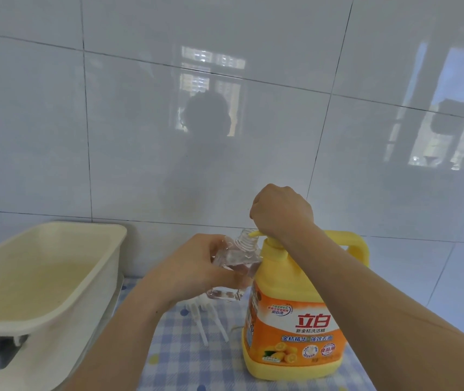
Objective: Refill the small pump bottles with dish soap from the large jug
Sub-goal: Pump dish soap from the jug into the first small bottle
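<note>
A large yellow dish soap jug [295,320] with an orange label stands on the checked cloth. My right hand [280,211] is curled over the jug's pump head, whose yellow spout [254,234] pokes out to the left. My left hand [194,266] grips a small clear bottle [235,256], tilted so that its threaded open neck sits right at the spout. The bottle looks nearly empty. Two white pump tops with dip tubes [205,320] lie on the cloth below my left hand.
A cream plastic basin [56,266] stands at the left, resting on something grey. A blue-and-white checked cloth [197,359] covers the counter. The white tiled wall [225,108] rises directly behind the jug.
</note>
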